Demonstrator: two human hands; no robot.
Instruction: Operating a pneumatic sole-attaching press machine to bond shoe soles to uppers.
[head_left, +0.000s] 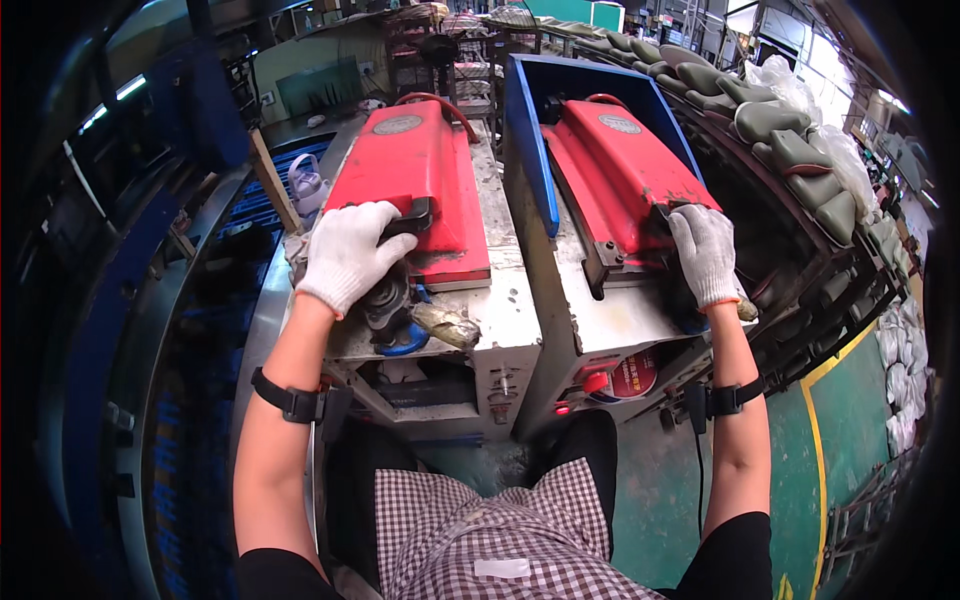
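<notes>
Factory floor with green paint, two grubby machines side by side, left hand (pixel 347 253) fingers curled round black handle (pixel 410 218) on left red cover (pixel 415 180), right hand (pixel 706 254) gripping near edge of right red cover (pixel 620 170), blue guard (pixel 530 140) between them

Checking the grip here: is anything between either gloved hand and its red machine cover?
Nothing visible. The left hand rests directly on the left red metal cover's black handle; the right hand grips the right red cover's lower edge.

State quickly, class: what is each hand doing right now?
Left hand: closed on the black handle of the left red lid.
Right hand: closed on the right red lid, at its lower edge.
</notes>
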